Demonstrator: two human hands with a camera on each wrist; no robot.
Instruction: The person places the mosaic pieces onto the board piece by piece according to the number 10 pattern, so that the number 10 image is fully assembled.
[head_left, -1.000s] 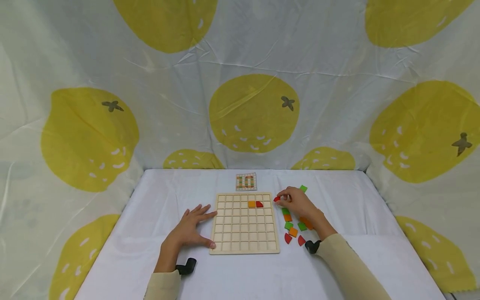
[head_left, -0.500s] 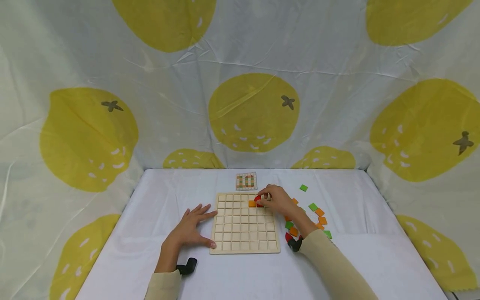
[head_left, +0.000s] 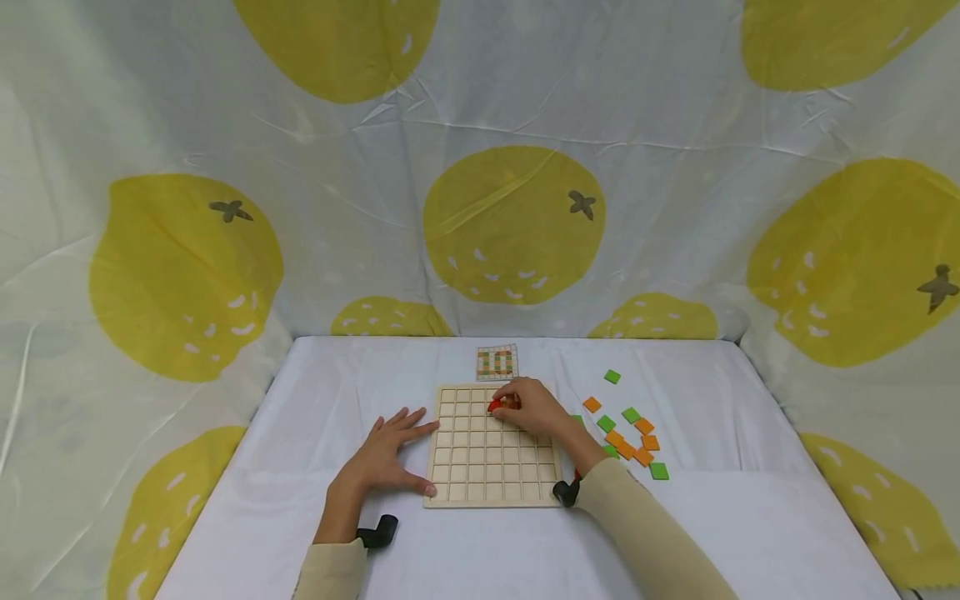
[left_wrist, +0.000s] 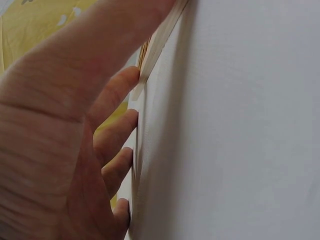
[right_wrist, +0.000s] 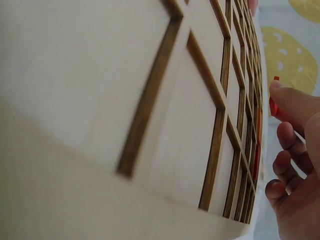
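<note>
The red piece (head_left: 493,406) has moved left, fingertip-pinched in the right grip (head_left: 534,407).

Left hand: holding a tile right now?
No: the left hand has its fingers spread at the board's left edge, nothing visible in its grasp.

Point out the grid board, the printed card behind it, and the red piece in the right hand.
Grid board (head_left: 494,456), head view: a bare square in the lower half.
Printed card (head_left: 497,362), head view: middle of the patterned face.
Red piece (head_left: 493,406), head view: the uncovered left part.
</note>
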